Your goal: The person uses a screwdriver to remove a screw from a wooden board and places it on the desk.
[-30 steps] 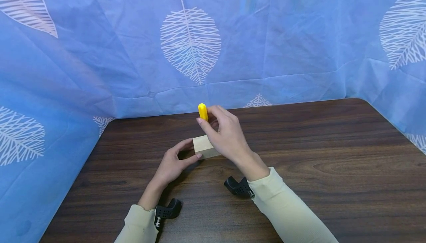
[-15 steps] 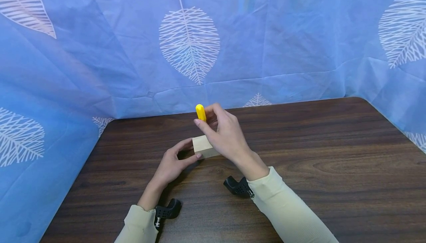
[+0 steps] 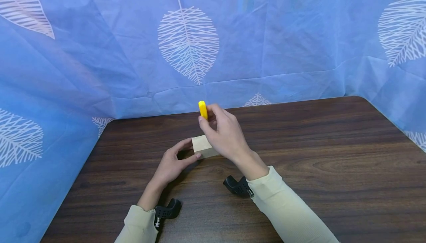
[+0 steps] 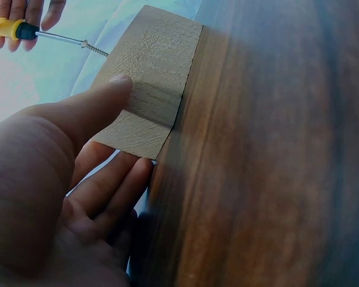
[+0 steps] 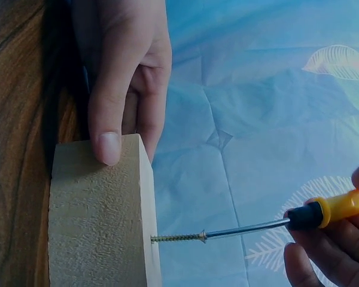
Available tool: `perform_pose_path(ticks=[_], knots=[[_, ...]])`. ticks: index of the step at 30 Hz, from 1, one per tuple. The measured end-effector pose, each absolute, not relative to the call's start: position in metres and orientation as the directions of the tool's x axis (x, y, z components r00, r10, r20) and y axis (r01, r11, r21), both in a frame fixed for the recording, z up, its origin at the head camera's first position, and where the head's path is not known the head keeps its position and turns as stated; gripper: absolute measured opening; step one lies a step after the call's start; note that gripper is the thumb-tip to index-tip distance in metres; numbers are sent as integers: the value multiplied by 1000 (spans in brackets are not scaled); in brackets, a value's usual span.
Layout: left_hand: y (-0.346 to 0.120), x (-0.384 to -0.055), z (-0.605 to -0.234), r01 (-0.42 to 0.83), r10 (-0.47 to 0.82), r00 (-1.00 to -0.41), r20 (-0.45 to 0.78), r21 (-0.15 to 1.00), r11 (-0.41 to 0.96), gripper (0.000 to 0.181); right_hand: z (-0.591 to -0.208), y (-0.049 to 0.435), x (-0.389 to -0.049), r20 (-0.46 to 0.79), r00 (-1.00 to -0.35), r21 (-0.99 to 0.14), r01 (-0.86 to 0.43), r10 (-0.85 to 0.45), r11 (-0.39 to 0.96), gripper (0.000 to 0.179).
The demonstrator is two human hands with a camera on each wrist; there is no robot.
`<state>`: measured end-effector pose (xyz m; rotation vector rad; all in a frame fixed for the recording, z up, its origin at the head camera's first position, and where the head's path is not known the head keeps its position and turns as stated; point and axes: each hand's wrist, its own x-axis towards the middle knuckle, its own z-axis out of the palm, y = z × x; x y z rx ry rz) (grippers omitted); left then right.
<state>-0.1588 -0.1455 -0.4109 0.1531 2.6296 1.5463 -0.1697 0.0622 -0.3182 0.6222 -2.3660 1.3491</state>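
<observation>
A pale wooden block (image 3: pixel 203 147) lies on the table, held at its left end by my left hand (image 3: pixel 173 163), thumb on the near face and fingers behind. My right hand (image 3: pixel 226 132) grips the yellow handle of a screwdriver (image 3: pixel 203 110) above the block. In the right wrist view, the screwdriver's shaft (image 5: pixel 245 228) meets the head of a brass-coloured screw (image 5: pixel 179 238), whose tip is in the block's top face. Most of the screw's thread shows above the wood. The left wrist view shows the same screw (image 4: pixel 96 49) standing out from the block (image 4: pixel 149 78).
The dark wood-grain table (image 3: pixel 316 169) spreads around the hands. Behind it and at both sides hangs a blue cloth (image 3: pixel 283 43) with white leaf prints. Black camera mounts (image 3: pixel 169 209) sit at both wrists, close over the table.
The screwdriver's handle tilts slightly left, then back right and a little up, as the right fingers shift on it. The left hand and the block stay in place.
</observation>
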Motion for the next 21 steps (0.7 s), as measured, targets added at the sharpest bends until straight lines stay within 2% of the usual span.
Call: perform_pose_path(ticks=[14,21], knots=[[-144,-159,-412,45,124,-992,-19,872,488,63,-321,62,-171,487,-848,-694,-520,-207,497,19],[-145,-158,-413,43,129,-991,-23,872,488,64,-322,62,-170,496,-843,-705,-531,-209,470,29]])
